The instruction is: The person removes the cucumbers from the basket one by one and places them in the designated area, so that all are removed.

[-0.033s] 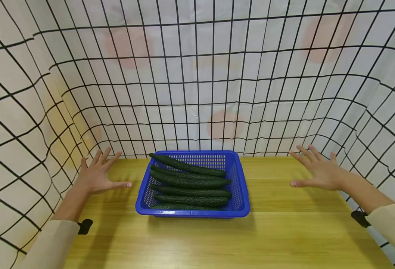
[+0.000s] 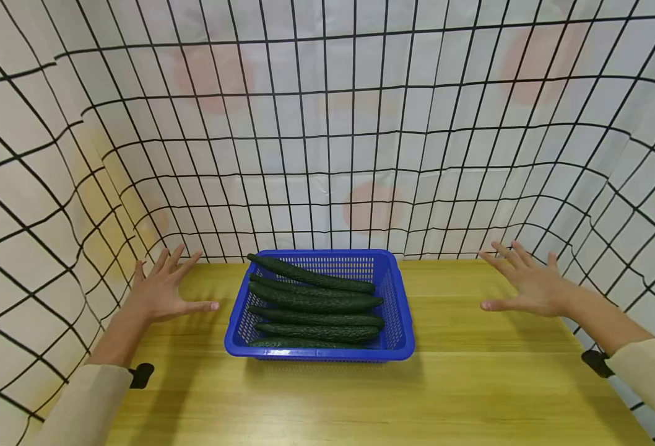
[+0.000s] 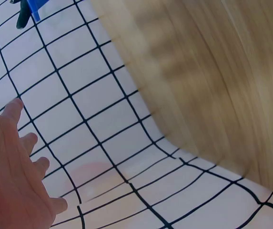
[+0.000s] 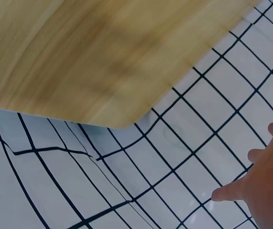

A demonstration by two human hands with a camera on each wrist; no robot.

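Observation:
A blue plastic basket [image 2: 319, 354] with perforated walls stands at the middle of the table. Several dark green cucumbers [image 2: 316, 301] lie crosswise in it, and the rearmost one leans its tip on the left rim. To the left of the basket, my left hand [image 2: 161, 294] is held with fingers spread and thumb pointing toward the basket. My right hand [image 2: 533, 288] is spread the same way, farther off on the basket's right. Both hands are apart from the basket and hold nothing. Their outstretched fingers also show in the two wrist views.
The wooden table [image 2: 327, 402] runs under the basket, with bare wood in front and at both sides. A white sheet with a black grid [image 2: 327, 155] rises behind the table and along its left and right sides. Dark straps [image 2: 140, 375] sit at both wrists.

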